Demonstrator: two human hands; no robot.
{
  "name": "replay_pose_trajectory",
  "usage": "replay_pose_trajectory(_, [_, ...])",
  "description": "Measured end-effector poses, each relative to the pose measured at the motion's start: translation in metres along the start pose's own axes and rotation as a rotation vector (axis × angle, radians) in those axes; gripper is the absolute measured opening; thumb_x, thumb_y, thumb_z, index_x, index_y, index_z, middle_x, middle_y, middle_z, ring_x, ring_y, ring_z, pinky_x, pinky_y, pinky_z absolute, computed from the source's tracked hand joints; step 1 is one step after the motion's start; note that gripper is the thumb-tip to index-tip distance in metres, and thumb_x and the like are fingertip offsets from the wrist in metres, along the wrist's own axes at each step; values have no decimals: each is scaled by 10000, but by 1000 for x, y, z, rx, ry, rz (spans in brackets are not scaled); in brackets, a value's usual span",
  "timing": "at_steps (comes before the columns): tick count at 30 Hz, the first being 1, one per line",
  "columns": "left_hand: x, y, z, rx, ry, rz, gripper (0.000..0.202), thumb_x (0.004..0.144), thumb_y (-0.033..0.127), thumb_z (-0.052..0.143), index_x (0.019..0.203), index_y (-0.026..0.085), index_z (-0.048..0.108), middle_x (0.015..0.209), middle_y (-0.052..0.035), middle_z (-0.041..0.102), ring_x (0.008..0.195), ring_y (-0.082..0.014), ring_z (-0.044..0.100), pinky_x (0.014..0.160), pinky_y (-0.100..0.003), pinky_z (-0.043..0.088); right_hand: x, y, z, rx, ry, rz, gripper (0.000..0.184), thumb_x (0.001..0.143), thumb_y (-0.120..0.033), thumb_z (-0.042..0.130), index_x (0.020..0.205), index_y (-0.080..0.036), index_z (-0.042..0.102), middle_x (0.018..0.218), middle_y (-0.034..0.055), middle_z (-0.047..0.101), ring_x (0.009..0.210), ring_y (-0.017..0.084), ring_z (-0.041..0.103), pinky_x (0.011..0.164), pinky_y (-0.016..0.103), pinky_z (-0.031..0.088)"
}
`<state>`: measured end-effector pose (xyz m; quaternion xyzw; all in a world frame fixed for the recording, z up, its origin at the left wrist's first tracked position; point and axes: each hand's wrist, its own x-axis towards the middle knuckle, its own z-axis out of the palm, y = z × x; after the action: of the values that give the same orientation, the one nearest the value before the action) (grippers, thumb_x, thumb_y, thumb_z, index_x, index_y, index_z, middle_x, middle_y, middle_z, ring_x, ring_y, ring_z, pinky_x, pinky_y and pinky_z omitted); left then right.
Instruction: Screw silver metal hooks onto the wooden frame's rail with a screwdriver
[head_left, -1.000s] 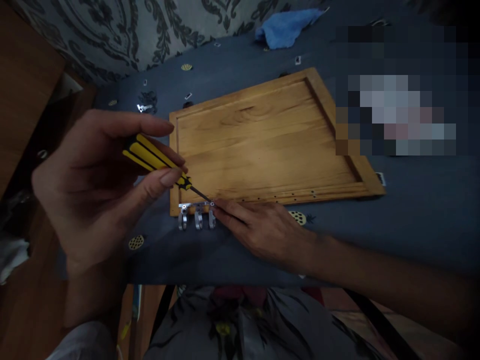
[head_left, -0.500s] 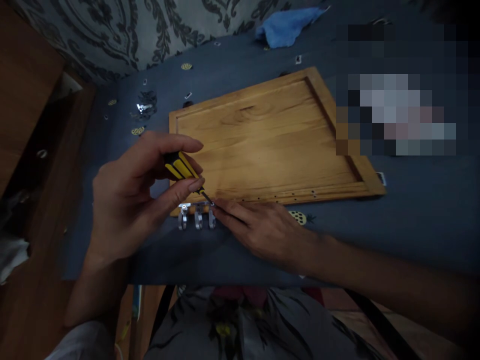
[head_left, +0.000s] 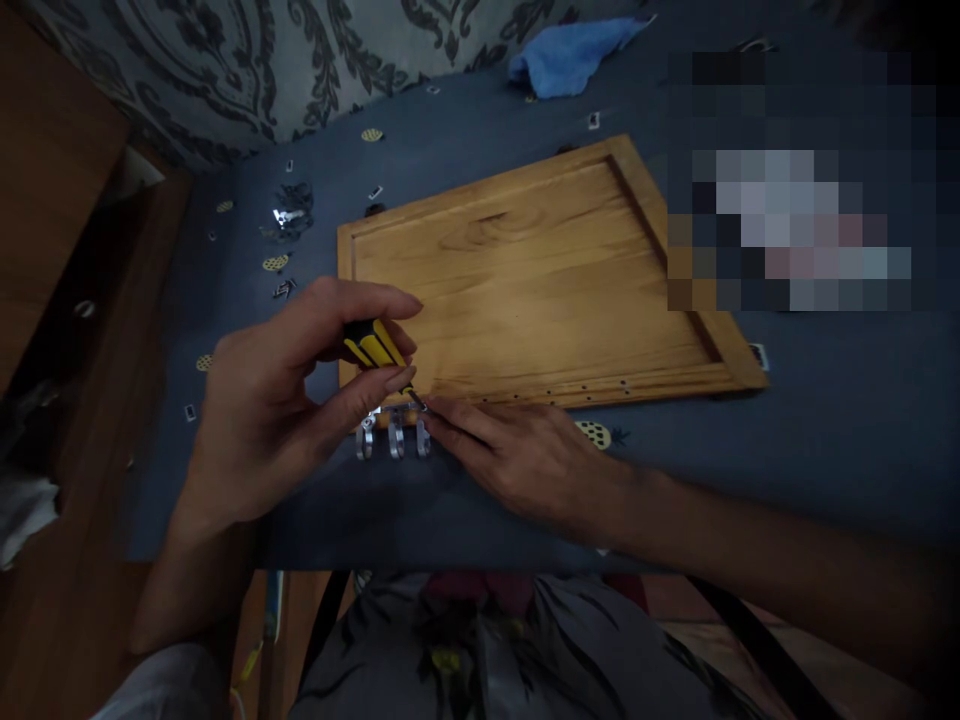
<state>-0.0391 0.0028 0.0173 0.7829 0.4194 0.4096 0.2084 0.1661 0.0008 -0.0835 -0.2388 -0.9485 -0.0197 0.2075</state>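
My left hand (head_left: 277, 390) pinches a black-and-yellow screwdriver (head_left: 377, 345) between thumb and fingers, tilted with its shaft pointing down to the right. The tip meets the near edge of a wooden board (head_left: 517, 290) with a raised frame. Along that edge sits a strip of shiny metal hooks (head_left: 396, 438), their curved ends hanging over the side. My right hand (head_left: 517, 450) lies at the strip's right end, fingers together and fingertips pressing beside the screwdriver tip. Whatever those fingertips cover is hidden. A row of small dark holes (head_left: 551, 392) runs along the edge to the right.
On the blue patterned tablecloth (head_left: 465, 510), small screws (head_left: 284, 289) and shiny metal pieces (head_left: 288, 216) lie to the left. A blue cloth (head_left: 570, 55) rests at the back near the wall. Wooden furniture (head_left: 60, 200) stands at left. A blurred patch covers the right back.
My left hand has shifted slightly right and turned around the screwdriver handle, uncovering the small screws behind it. My right hand and the board stay about where they were.
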Motion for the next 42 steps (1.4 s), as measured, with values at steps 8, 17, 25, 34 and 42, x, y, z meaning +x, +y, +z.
replay_pose_trajectory(8, [0,6,11,-383,-77,-210,160,976,236,573,1097,254,677,911,-38,615,849,-183,610,783,-337,522,0,0,2,4,20,-1,321,937,-75,560,1235,-118,671,1249,105,718,794,196,737,621,327,595])
replay_pose_trajectory(17, [12,0,41,-685,105,-279,363,938,541,599,780,215,626,554,47,321,445,-86,293,433,-273,262,1,-1,-2,17,18,-6,305,954,-69,516,1200,-112,691,1255,100,717,820,200,742,638,344,613])
replay_pose_trajectory(25, [22,4,47,-676,117,-276,362,1001,341,544,670,197,562,502,58,303,395,-54,270,395,-212,244,1,0,-1,26,23,-8,303,972,-79,489,1199,-107,689,1266,108,711,812,192,724,621,336,589])
replay_pose_trajectory(34, [21,1,48,-636,95,-253,363,999,362,531,671,210,564,498,41,390,408,-70,317,399,-242,289,1,0,-2,15,-14,-2,310,956,-85,520,1218,-122,682,1295,100,700,800,193,727,633,331,579])
replay_pose_trajectory(42, [39,25,30,-580,329,-142,485,996,500,530,622,194,567,464,57,299,373,-50,216,352,-254,184,-1,0,-4,-8,-72,-19,406,895,-39,560,1284,-115,645,1343,145,663,881,223,730,687,357,593])
